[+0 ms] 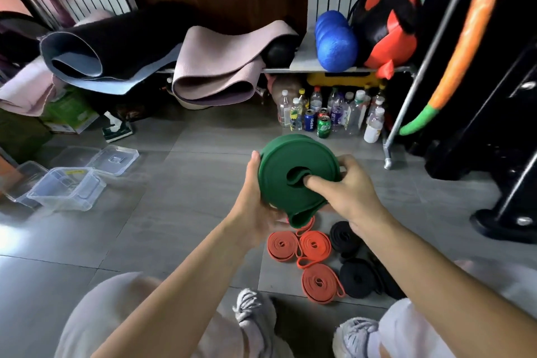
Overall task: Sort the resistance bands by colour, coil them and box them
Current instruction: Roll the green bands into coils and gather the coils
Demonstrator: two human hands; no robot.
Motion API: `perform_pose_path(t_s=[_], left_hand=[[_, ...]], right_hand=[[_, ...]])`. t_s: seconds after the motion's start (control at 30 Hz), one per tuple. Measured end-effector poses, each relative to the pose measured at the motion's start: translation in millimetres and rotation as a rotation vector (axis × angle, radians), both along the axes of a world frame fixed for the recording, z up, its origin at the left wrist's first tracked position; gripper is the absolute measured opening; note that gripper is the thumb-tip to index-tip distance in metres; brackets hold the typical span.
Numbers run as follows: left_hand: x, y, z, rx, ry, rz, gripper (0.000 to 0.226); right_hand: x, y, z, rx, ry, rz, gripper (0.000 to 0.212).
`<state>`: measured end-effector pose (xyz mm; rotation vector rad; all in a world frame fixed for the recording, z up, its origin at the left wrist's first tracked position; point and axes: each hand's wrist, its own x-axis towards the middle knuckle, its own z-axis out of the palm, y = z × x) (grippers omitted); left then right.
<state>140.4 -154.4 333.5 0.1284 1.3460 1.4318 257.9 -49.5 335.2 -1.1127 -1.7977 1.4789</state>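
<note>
A wide green resistance band (293, 171), rolled into a thick coil, is held up in front of me above the floor. My left hand (255, 200) grips its left side and underside. My right hand (345, 186) holds the right side, thumb pushed into the coil's centre hole. On the floor below lie three coiled orange bands (312, 245) and, to their right, coiled black bands (359, 276). Clear plastic boxes (68, 189) stand open at the left, with their lids (113, 158) behind them.
Rolled yoga mats (212, 67) lie on a low shelf ahead, with a blue foam roller (334, 43) and a red and black bag (386, 29). Bottles and cans (328, 116) stand under the shelf. A black rack (494, 125) is at the right. My knees and shoes fill the bottom.
</note>
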Motion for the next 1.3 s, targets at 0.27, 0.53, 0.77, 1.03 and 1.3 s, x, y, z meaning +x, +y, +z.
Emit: perform_pose_path(t_s=[0.27, 0.53, 0.77, 1.03, 1.3], left_hand=[[18.1, 41.6, -14.7, 0.040, -0.095, -0.028, 0.062], [77.6, 30.1, -16.1, 0.209, 0.280, 0.090, 0.054], [81.3, -9.3, -58.0, 0.224, 1.629, -0.280, 0.107], [64.7, -21.6, -51.6, 0.188, 1.643, -0.311, 0.070], [73.3, 7.7, -61.5, 0.053, 1.737, -0.482, 0.073]], right_hand=[[39.7, 10.4, -10.6, -0.086, -0.067, -0.143, 0.035], [63.5, 10.9, -7.4, -0.190, -0.045, -0.245, 0.017], [57.7, -3.7, -15.3, -0.379, 0.018, -0.251, 0.017], [67.1, -11.5, -29.5, -0.359, -0.120, -0.093, 0.055], [83.3, 19.3, -38.9, -0.393, -0.179, -0.107, 0.048]])
